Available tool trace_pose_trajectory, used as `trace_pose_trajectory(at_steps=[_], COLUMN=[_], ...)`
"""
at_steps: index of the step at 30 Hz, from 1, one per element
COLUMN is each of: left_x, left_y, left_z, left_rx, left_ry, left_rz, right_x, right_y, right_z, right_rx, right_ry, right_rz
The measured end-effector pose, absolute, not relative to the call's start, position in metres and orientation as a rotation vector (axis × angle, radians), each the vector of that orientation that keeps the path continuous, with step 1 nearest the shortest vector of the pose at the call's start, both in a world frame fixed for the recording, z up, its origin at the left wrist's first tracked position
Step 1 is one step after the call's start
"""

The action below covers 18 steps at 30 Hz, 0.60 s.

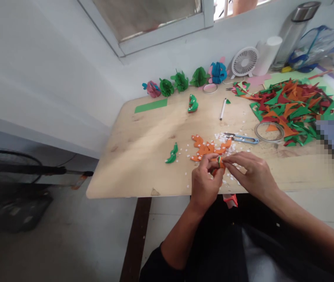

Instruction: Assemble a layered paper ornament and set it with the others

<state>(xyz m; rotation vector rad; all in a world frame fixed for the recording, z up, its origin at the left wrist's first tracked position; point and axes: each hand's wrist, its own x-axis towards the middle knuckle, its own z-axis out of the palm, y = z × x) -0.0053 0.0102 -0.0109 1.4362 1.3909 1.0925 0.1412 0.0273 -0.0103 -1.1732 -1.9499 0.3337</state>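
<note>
Near the table's front edge, my left hand point(206, 182) is closed around a small orange, green and white paper piece point(220, 162). The fingertips of my right hand point(250, 172) are pinched together at that piece's right side. Just beyond my hands lie orange paper pieces point(204, 149) with white squares on them, among scattered white bits point(233, 147). A green curved piece point(172, 153) rests left of them, and another green piece point(193, 103) lies farther back. Blue-handled snips point(244, 139) are beside the white bits.
A large heap of coloured scraps point(293, 105) covers the table's right side, with a tape ring point(269, 132) before it. Folded paper figures point(181, 81), a small fan point(244, 62) and a bottle point(294, 35) stand by the wall. A marker point(223, 109) lies mid-table.
</note>
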Motion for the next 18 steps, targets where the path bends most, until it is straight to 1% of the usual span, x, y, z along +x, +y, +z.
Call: trace_pose_trajectory(at_steps=[10,18], left_x=[-0.0079,-0.0088], left_y=[0.0111,0.0113], left_z=[-0.0085,-0.0124], left_rx=[1.522,1.548], left_ry=[1.397,1.405], left_rz=[1.048,1.054], right_x=[0.1448,0.14], right_y=[0.0301,0.0334], right_z=[-0.0058,-0.0099], right_rx=[-1.082,-1.107], right_ry=[-2.2,-2.212], right_rz=[0.029,-0.075])
